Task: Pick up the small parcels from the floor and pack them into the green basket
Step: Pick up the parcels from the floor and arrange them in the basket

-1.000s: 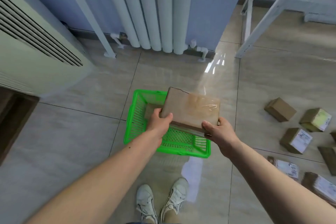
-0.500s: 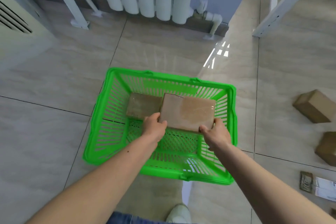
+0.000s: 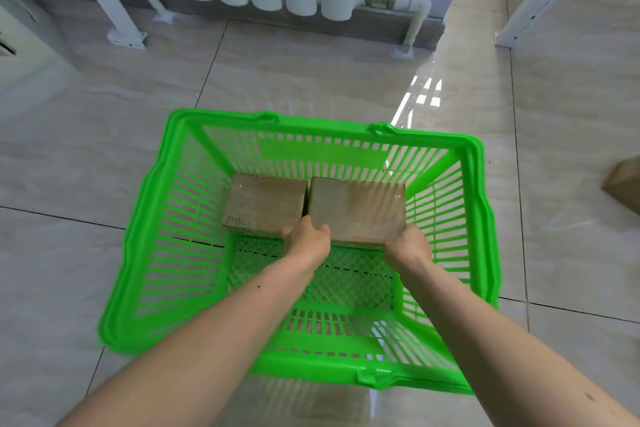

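**Setting the second parcel down beside the first**

On the left of the green basket, the first parcel lies flat on the mesh bottom, pushed toward the far wall. I judge it sits there to leave the near half of the basket free for more.

My left hand is closed on the near left corner of the second parcel, fingers curled over the top edge. It sits right at the seam between the two parcels, and I think that is so I can steer this one in snug against its neighbour without a wasted gap. The two parcels look to be touching or very nearly so along that seam.

The second parcel is inside the basket, low and about level with the first. Whether it rests on the bottom yet I cannot tell.

My right hand grips the near right corner, close to the basket's right wall. Holding both near corners keeps the parcel flat and square as it goes in.

Far right, outside the basket, the corner of another parcel shows on the floor, not yet packed.
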Demonstrator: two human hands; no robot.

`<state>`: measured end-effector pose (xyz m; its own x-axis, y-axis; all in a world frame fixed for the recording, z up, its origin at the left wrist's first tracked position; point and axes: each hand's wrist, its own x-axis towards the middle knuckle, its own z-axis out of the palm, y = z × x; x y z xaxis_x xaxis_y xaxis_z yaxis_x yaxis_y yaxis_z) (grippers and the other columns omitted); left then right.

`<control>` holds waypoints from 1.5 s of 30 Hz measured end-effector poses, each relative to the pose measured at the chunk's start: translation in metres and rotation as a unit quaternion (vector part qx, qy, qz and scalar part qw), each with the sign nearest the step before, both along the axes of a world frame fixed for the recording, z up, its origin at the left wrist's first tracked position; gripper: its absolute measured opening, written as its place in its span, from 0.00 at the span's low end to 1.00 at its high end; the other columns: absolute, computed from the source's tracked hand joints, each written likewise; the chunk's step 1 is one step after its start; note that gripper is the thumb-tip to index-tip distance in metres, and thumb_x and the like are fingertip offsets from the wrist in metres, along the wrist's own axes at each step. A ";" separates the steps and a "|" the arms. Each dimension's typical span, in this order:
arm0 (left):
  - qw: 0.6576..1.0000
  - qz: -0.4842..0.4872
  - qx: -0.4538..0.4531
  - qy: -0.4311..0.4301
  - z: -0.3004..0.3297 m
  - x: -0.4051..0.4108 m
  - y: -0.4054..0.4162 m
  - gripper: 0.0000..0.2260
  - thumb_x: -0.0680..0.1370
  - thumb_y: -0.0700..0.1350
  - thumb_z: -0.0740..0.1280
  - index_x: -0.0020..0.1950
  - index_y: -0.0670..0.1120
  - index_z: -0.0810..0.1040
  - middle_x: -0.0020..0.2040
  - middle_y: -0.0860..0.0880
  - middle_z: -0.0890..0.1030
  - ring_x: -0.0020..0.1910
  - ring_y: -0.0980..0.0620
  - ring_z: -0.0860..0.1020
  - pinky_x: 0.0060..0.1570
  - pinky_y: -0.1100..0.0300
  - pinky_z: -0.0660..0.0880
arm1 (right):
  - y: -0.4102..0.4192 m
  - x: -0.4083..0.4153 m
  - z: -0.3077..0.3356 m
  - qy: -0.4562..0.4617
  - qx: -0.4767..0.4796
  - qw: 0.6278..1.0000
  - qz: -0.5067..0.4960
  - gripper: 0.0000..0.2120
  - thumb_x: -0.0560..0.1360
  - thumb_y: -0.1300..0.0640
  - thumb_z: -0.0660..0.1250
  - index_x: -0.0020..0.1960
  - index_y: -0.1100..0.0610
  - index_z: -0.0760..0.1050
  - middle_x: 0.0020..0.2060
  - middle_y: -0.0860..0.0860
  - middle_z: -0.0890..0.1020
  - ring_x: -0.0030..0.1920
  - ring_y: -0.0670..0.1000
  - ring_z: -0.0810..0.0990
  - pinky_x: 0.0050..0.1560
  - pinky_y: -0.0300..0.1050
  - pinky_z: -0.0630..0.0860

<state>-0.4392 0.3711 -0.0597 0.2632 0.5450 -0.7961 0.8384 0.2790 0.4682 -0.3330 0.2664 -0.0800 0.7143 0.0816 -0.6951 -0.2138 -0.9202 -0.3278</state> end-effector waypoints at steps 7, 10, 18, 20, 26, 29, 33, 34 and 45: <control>1.000 0.007 -0.017 -0.015 0.065 -0.013 -0.012 0.28 0.83 0.52 0.57 0.80 0.50 0.49 0.80 0.46 0.55 0.76 0.43 0.62 0.74 0.42 0.61 | -0.023 -0.017 0.073 0.025 0.034 0.997 0.067 0.20 0.76 0.64 0.63 0.67 0.64 0.68 0.63 0.62 0.78 0.62 0.61 0.77 0.57 0.47 0.74; 0.999 0.018 -0.028 -0.021 0.121 -0.022 -0.019 0.27 0.81 0.55 0.57 0.78 0.48 0.55 0.73 0.43 0.69 0.70 0.42 0.71 0.69 0.40 0.68 | -0.035 -0.024 0.135 0.025 0.049 0.994 0.099 0.25 0.75 0.61 0.64 0.72 0.60 0.68 0.66 0.62 0.76 0.63 0.60 0.78 0.60 0.48 0.74; 0.998 -0.010 -0.039 -0.047 0.303 -0.017 -0.053 0.17 0.81 0.52 0.60 0.62 0.41 0.72 0.49 0.43 0.84 0.48 0.46 0.80 0.44 0.56 0.69 | -0.091 -0.028 0.339 -0.019 0.074 0.997 -0.031 0.28 0.73 0.58 0.67 0.71 0.59 0.65 0.67 0.60 0.73 0.67 0.59 0.73 0.65 0.49 0.70; 0.997 -0.037 -0.034 -0.052 0.346 -0.011 -0.064 0.16 0.81 0.51 0.61 0.62 0.41 0.72 0.50 0.43 0.84 0.46 0.48 0.79 0.40 0.58 0.67 | -0.112 -0.025 0.382 -0.025 0.075 0.994 -0.073 0.28 0.73 0.57 0.68 0.71 0.59 0.65 0.68 0.59 0.72 0.67 0.59 0.73 0.66 0.50 0.70; 0.989 -0.116 -0.025 -0.084 0.449 0.015 -0.127 0.09 0.81 0.50 0.61 0.46 0.46 0.72 0.47 0.43 0.84 0.45 0.47 0.80 0.40 0.59 0.67 | -0.192 -0.024 0.469 -0.036 0.099 0.974 -0.202 0.28 0.73 0.57 0.67 0.71 0.57 0.64 0.67 0.55 0.72 0.63 0.58 0.74 0.59 0.46 0.71; 0.983 -0.153 -0.034 -0.099 0.481 0.033 -0.171 0.10 0.82 0.49 0.60 0.42 0.48 0.70 0.42 0.46 0.82 0.40 0.49 0.79 0.38 0.61 0.67 | -0.240 -0.023 0.495 -0.026 0.118 0.961 -0.250 0.30 0.70 0.56 0.66 0.70 0.55 0.63 0.64 0.55 0.72 0.60 0.59 0.77 0.61 0.55 0.76; 0.970 -0.212 -0.064 -0.100 0.507 0.062 -0.268 0.10 0.82 0.49 0.59 0.43 0.48 0.70 0.43 0.47 0.81 0.39 0.51 0.79 0.37 0.61 0.64 | -0.341 -0.008 0.522 -0.036 0.121 0.945 -0.303 0.31 0.66 0.55 0.67 0.68 0.54 0.65 0.59 0.55 0.74 0.57 0.59 0.79 0.59 0.58 0.78; 0.966 -0.226 -0.073 -0.097 0.514 0.071 -0.301 0.10 0.82 0.50 0.58 0.42 0.49 0.70 0.44 0.47 0.81 0.41 0.49 0.80 0.37 0.60 0.64 | -0.375 -0.002 0.526 -0.033 0.116 0.941 -0.316 0.31 0.65 0.55 0.66 0.68 0.54 0.65 0.58 0.55 0.75 0.56 0.60 0.80 0.58 0.57 0.78; 0.949 -0.284 -0.108 -0.088 0.508 0.143 -0.474 0.09 0.82 0.51 0.58 0.45 0.48 0.71 0.48 0.46 0.84 0.45 0.49 0.80 0.43 0.58 0.69 | -0.569 0.052 0.512 -0.036 0.099 0.912 -0.398 0.35 0.57 0.50 0.67 0.63 0.54 0.67 0.50 0.53 0.76 0.51 0.56 0.78 0.59 0.60 0.78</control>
<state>-0.2964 -0.1029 0.4481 0.6052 0.1043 -0.7892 0.7960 -0.0897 0.5986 -0.2809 -0.3023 0.4317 0.6450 -0.3630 -0.6725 -0.7592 -0.4050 -0.5095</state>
